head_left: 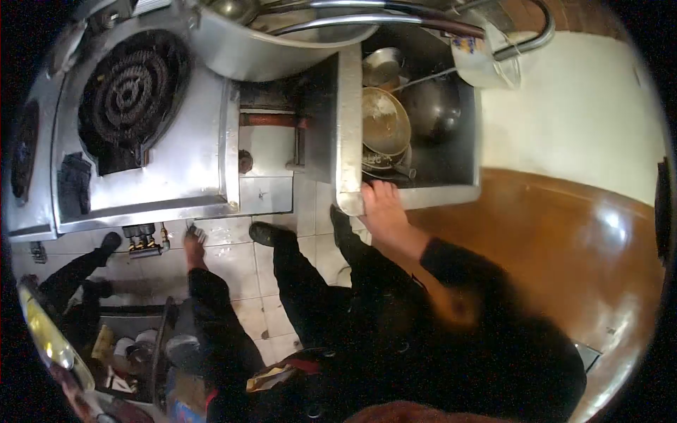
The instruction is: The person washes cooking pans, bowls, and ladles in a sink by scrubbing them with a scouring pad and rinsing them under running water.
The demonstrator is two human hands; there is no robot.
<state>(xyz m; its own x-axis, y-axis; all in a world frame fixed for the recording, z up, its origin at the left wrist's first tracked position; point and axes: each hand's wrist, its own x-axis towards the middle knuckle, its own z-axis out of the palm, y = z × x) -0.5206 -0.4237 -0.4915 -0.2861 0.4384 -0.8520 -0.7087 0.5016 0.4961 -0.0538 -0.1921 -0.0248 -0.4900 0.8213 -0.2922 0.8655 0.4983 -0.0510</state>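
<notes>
My right hand (384,208) is closed over the front rim of a metal sink (441,196), near its left corner. Inside the sink lie a brownish round pan (386,127) with whitish residue, a dark wok (438,109) and a small metal pot (383,65). Lower and to the left, my left hand (195,252) hangs below the stove front, its fingers closed around a small dark and shiny piece (194,231) too small to make out. Close beside it are gas valves (144,243) under the stove edge.
A stove burner (129,95) is at left, with a large metal pot (264,60) behind. A clear plastic jug (486,67) stands by the sink's back right, under a curved metal pipe (529,49). Another person's leg (77,268) and a crate (134,323) of items are lower left.
</notes>
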